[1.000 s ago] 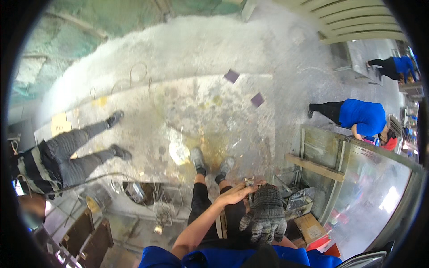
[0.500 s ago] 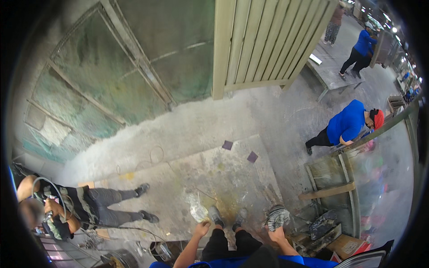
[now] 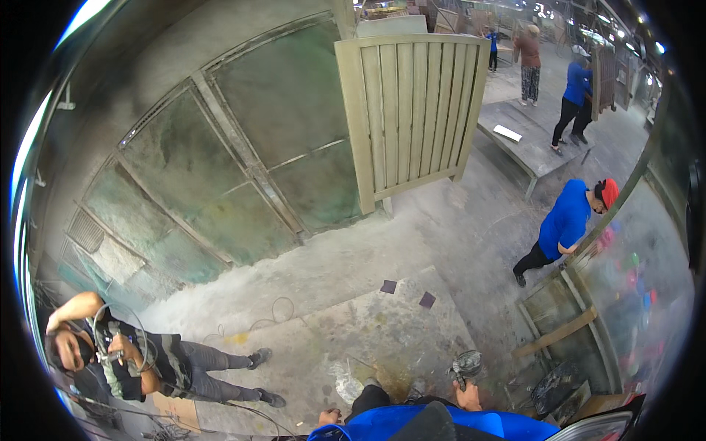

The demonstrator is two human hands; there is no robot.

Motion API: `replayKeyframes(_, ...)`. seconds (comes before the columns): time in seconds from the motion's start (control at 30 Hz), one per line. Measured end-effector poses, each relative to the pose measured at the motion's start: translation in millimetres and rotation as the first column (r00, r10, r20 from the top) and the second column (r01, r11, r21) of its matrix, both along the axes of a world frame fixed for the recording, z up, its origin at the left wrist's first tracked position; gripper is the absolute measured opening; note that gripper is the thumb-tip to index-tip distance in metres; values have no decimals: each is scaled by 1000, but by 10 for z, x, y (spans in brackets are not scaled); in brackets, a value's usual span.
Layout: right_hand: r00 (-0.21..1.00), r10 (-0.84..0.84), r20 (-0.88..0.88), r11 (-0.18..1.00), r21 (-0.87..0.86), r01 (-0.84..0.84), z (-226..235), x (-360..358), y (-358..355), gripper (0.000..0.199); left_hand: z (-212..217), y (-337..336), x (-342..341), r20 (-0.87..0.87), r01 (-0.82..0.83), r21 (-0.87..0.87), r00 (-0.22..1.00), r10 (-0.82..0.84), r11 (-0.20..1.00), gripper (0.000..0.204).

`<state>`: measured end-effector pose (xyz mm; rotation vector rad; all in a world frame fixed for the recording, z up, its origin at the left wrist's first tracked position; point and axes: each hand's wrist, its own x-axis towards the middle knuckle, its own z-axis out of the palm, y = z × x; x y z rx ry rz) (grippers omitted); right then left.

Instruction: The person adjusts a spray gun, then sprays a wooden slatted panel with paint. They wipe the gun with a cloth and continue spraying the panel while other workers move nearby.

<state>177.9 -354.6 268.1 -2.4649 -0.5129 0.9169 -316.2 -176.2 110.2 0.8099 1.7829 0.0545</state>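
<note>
My right hand is closed round the dark, handle-like lower part of a rounded, grey-and-black streaked object, held out in front of my right side. Its exact kind is hard to make out. At the lower edge, my left hand hangs by my left side with its fingers curled. Whatever those fingers may hold is hidden. A pale, shiny patch marks the floor board just beyond that hand. Farther off, a beige slatted panel stands upright, touched by neither hand.
At left, a person holds a spray gun with a hose. A person in blue leans near a framed stand at right. Two dark squares, including this sheet, lie on the board. A low platform stands behind.
My view has tilted upward, so the slatted panel shows whole and my hands sit lower in the picture. The streaked object has turned, showing its dark lower part.
</note>
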Motion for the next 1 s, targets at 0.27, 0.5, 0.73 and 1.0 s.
replayKeyframes(0.27,983,-182,-32,983,-24,181,72,-77,74,61,727,565,721,-127,269,75,958,-259,960,30)
replayKeyframes(0.5,947,-295,125,949,156,275,-253,-97,416,62,1052,2574,1665,141,250,395,934,-327,884,37)
replayKeyframes(0.73,855,-440,273,897,180,404,-298,-178,1221,50,3123,5361,3437,201,-15,956,763,-614,294,61)
replayKeyframes(1.0,796,-551,249,817,353,455,564,-669,2010,33,5603,7435,4659,341,-3,933,326,-882,360,98)
